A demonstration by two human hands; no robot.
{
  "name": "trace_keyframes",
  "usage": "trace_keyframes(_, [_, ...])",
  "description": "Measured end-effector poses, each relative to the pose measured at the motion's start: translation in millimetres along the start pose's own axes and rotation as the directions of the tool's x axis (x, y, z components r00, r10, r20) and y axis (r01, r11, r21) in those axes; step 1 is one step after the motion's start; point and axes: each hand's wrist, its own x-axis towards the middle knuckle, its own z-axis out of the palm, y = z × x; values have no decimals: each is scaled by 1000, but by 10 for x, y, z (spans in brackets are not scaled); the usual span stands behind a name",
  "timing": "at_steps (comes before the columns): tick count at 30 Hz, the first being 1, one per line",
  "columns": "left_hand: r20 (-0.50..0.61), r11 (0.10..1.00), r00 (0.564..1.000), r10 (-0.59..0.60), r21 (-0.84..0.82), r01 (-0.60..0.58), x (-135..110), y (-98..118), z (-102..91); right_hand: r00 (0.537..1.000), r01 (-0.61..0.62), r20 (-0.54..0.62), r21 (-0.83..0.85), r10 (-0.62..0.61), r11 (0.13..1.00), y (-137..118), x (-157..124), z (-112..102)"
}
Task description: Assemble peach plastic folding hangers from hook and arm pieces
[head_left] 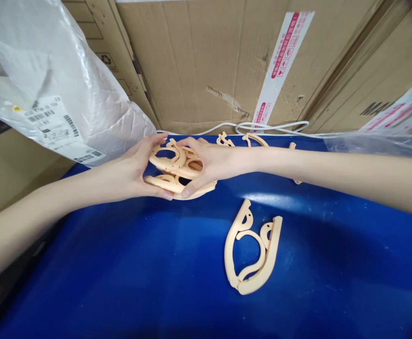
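A small stack of beige curved plastic pieces [172, 162] is held between both hands above the far part of a blue surface [156, 263]. My left hand [137, 167] grips the stack from the left, thumb under and fingers over it. My right hand [209, 162] closes on the same stack from the right, thumb at its lower edge. Another beige plastic piece [251, 249], a loop with inner hooks, lies flat on the blue surface nearer to me.
More beige pieces [253, 138] lie at the far edge of the blue surface by a white cable [280, 126]. Cardboard boxes [209, 61] stand behind. A clear plastic bag [51, 80] with labels hangs at the left, another bag [396, 127] at the right.
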Motion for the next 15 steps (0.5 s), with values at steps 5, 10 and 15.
trace_keyframes(5, [-12,988,999,-43,-148,41,54,-22,-92,999,-27,-36,-55,25,998,-99,-59,12])
trace_keyframes(10, [-184,821,934,-306,-547,161,141,212,-100,999,-37,-28,-62,35,997,-125,-69,27])
trace_keyframes(15, [-380,701,830,-407,-713,18,137,380,-155,999,-22,-29,-23,21,999,-152,-85,31])
